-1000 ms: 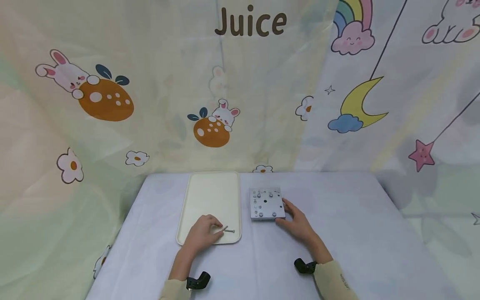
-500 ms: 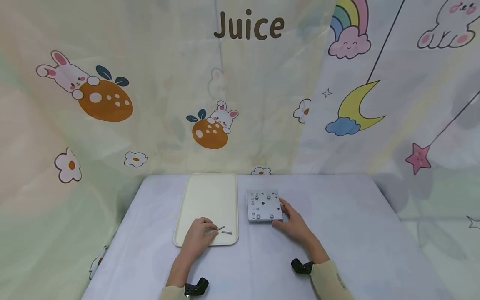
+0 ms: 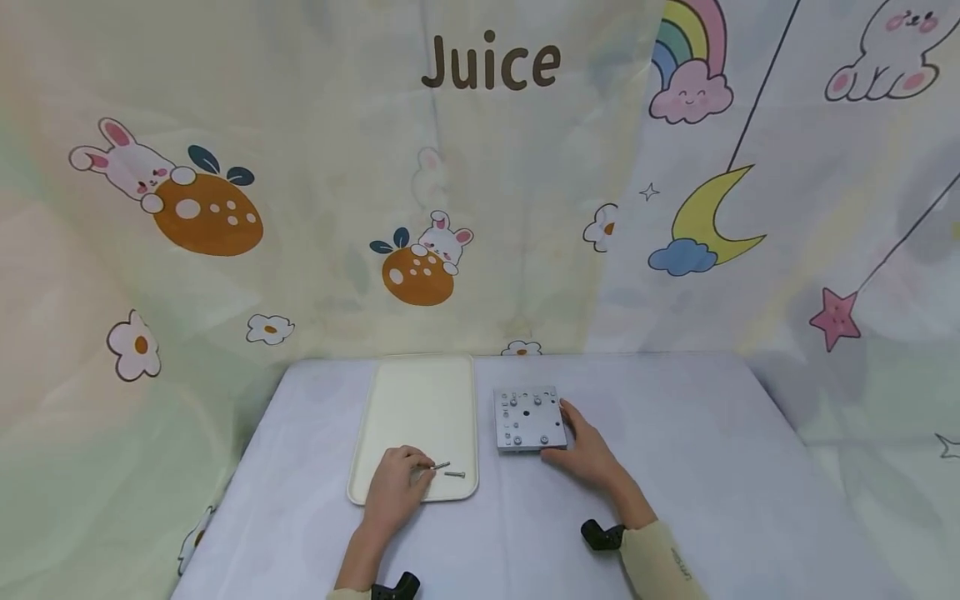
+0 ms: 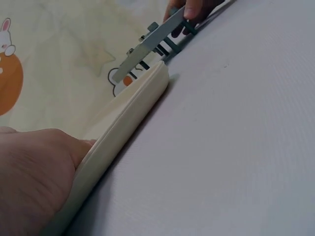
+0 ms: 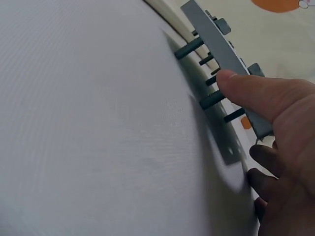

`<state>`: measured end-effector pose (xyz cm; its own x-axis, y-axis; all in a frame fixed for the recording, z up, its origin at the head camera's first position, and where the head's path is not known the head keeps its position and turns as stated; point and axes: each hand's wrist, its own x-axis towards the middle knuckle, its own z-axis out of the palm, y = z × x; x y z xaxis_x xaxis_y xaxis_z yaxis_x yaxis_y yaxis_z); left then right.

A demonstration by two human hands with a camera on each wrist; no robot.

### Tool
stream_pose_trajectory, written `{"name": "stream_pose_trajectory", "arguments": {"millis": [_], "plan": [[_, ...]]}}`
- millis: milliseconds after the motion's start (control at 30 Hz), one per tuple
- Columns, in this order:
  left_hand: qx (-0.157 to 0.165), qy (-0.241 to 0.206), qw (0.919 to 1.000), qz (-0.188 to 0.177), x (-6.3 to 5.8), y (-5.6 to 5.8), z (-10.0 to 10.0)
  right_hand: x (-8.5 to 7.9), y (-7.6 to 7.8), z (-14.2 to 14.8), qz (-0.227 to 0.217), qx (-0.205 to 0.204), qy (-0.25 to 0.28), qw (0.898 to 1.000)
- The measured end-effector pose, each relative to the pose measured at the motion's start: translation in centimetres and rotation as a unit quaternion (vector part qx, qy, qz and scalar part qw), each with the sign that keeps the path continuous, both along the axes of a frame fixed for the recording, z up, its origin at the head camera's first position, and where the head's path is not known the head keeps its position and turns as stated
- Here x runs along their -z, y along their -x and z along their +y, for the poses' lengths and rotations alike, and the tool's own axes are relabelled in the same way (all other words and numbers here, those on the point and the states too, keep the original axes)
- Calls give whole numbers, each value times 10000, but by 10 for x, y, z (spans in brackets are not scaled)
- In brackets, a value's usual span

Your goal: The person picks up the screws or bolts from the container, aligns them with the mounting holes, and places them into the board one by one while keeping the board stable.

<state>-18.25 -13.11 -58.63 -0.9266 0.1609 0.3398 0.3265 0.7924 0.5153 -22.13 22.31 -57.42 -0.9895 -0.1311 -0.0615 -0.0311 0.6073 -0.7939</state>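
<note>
Near the front right corner of the cream tray (image 3: pixel 420 392), my left hand (image 3: pixel 392 490) pinches a small silver screw (image 3: pixel 442 465) between thumb and fingers. A second silver screw (image 3: pixel 454 474) lies in the tray just beside it. My right hand (image 3: pixel 588 454) grips the right edge of a square grey metal plate (image 3: pixel 534 425), thumb at the front edge. Hex-headed bolts stick up from the plate's top face, and in the right wrist view (image 5: pixel 214 49) their threaded shanks stand out below it. The left wrist view shows the back of my left hand (image 4: pixel 34 177) hiding the screws.
A white cloth (image 3: pixel 502 533) covers the table under the tray and plate. The tray's raised rim (image 4: pixel 123 123) runs beside my left hand. Behind the table hangs a printed curtain (image 3: pixel 322 192) with rabbits and a moon.
My left hand has drawn slightly left with the pinched screw, which now sits apart from the one in the tray instead of overlapping it. My right hand stays on the plate.
</note>
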Motion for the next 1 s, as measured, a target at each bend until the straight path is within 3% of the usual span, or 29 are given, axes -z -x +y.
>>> {"name": "stream_pose_trajectory", "arguments": {"millis": [233, 400, 667, 833, 1000], "plan": [[256, -486, 9985, -51, -5, 3, -1, 4, -1, 2, 206, 79, 165, 9996], [314, -733, 9968, -82, -11, 13, -1, 5, -1, 2, 244, 121, 190, 9994], [384, -1209, 9905, -532, -27, 45, 12, 7, 2, 0, 372, 31, 130, 9992], [726, -1158, 9902, -297, -46, 74, 30, 2, 12, 1, 743, 69, 244, 9969], [885, -808, 9914, -533, -56, 84, 42, 5, 7, 1, 639, -60, 202, 9977]]}}
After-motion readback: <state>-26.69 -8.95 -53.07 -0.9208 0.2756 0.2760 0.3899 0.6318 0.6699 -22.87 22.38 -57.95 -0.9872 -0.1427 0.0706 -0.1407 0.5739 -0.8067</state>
